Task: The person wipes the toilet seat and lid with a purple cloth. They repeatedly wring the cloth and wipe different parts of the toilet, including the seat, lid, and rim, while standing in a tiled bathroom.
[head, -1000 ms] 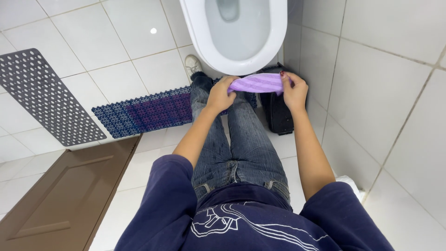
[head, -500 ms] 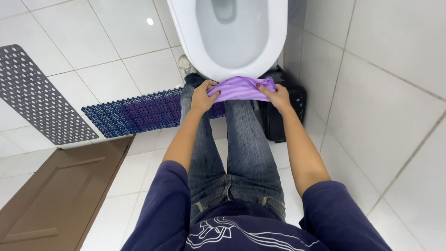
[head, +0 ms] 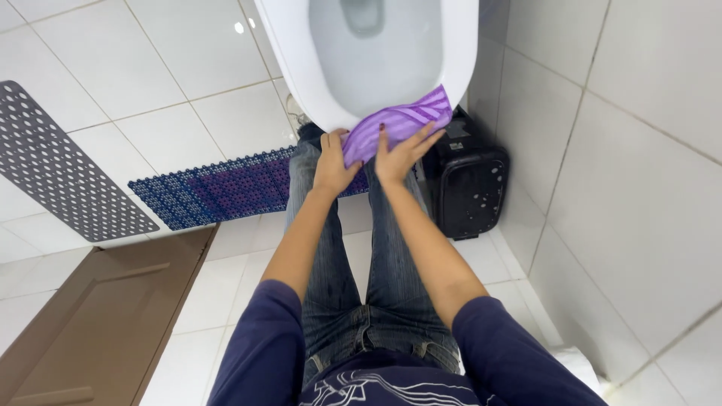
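A purple striped cloth [head: 402, 120] lies against the front rim of a white toilet bowl [head: 301, 68]. My left hand [head: 333, 162] grips the cloth's lower left corner. Flat on the cloth beside it rests my right hand [head: 402, 150], fingers spread, pressing it to the rim. Both hands sit close together just below the bowl's front edge, above my legs in jeans.
A black perforated bin [head: 470, 188] stands to the right of the toilet by the tiled wall [head: 624, 173]. A blue-purple plastic mat [head: 218, 188] and a grey perforated mat [head: 53, 173] lie on the white floor tiles at left. A brown door [head: 98, 316] fills the lower left.
The cloth went from being stretched between both hands below the bowl to being pressed on the rim's front right. Both hands came closer together and moved up to the rim.
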